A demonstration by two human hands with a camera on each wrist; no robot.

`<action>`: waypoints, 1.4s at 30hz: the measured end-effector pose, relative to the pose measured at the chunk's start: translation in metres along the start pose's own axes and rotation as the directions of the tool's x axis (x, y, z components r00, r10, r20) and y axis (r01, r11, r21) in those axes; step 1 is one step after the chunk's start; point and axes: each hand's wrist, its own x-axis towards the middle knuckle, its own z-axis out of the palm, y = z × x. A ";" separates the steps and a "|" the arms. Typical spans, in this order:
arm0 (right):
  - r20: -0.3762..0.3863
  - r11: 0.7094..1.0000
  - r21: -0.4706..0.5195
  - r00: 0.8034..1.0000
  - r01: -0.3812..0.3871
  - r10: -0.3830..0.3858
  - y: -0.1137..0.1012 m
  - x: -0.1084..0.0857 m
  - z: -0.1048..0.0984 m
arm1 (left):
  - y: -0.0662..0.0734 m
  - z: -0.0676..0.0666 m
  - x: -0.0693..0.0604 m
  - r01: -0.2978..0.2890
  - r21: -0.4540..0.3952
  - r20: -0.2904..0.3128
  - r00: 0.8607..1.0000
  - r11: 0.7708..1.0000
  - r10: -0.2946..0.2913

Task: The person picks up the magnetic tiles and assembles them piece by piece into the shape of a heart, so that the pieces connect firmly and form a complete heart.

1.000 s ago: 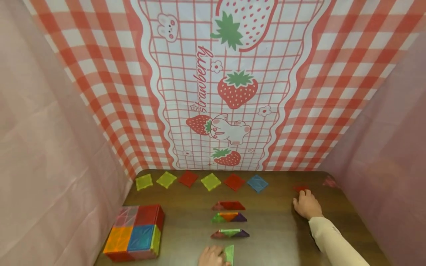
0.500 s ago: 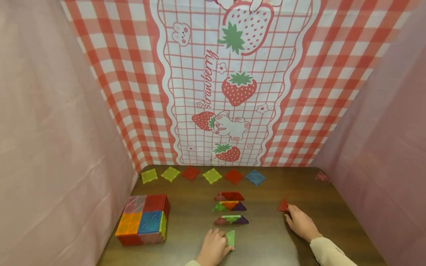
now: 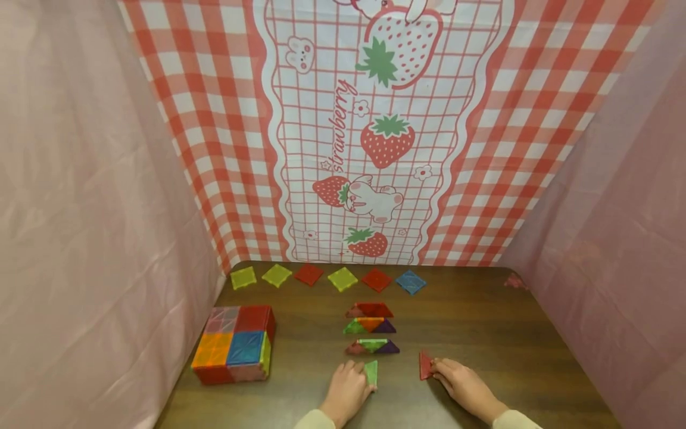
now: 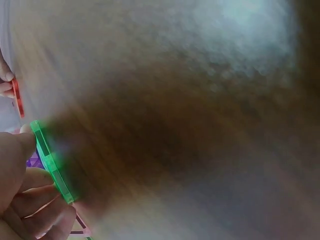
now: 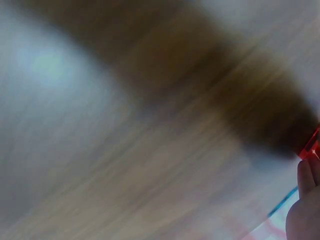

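Green triangular tile [image 3: 372, 373], pinched by the left hand [image 3: 346, 390] at the frame's lower centre, and red triangular tile [image 3: 425, 366], pinched by the right hand [image 3: 465, 386] at lower right, seem light, stiff, slick, best held by their edges.

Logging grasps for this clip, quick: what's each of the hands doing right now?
Left hand: closed, holding the green tile.
Right hand: closed, pinching the red tile.
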 end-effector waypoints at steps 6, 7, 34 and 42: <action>-0.038 0.993 0.051 0.994 0.106 -0.105 -0.030 0.006 0.011 | 0.006 0.002 0.001 -0.017 -0.004 0.014 1.000 1.000 0.017; -0.034 0.993 0.057 0.994 0.107 -0.105 -0.035 0.008 0.012 | 0.007 0.002 0.002 -0.018 -0.009 0.017 1.000 1.000 0.018; 0.079 0.995 0.043 0.993 -0.087 0.083 -0.073 0.037 0.030 | 0.007 -0.005 0.013 -0.024 -0.075 0.081 0.996 0.997 0.030; 0.056 0.997 0.073 0.998 -0.039 0.035 -0.073 0.042 0.031 | 0.004 -0.007 0.005 0.023 -0.087 0.061 0.998 0.996 -0.018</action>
